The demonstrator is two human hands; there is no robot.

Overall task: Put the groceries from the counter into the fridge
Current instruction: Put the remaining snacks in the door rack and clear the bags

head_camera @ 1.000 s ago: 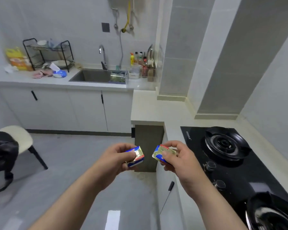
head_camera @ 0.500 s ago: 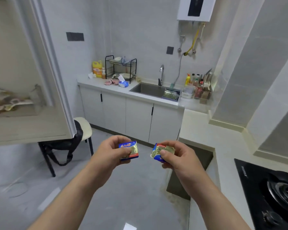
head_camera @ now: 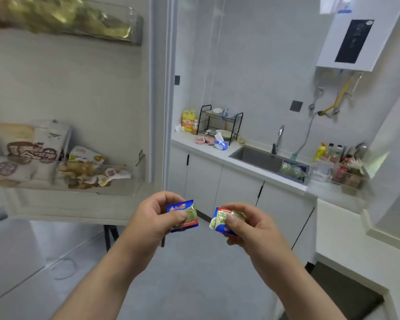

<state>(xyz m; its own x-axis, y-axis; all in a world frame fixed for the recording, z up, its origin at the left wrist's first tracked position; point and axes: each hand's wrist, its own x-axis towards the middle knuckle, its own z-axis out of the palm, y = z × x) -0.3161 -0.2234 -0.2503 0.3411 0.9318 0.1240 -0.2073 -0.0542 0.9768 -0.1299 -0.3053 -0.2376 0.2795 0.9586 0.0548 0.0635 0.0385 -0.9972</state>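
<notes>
One butter pack (head_camera: pixel 188 210) sits pinched in left hand (head_camera: pixel 155 219), second pack (head_camera: pixel 218 220) in right hand (head_camera: pixel 251 228), apart, near fridge door (head_camera: pixel 90 93) corner.

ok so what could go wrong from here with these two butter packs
The left butter pack and right butter pack are only pinched by the left hand and right hand, so either could slip and drop. The door shelf already holds loose packets; squeezing butter in may dislodge them.

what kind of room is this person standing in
A home kitchen, most likely: a sink with a faucet set in a white counter, a dish rack on that counter, and a stocked fridge door open on the left.
</notes>
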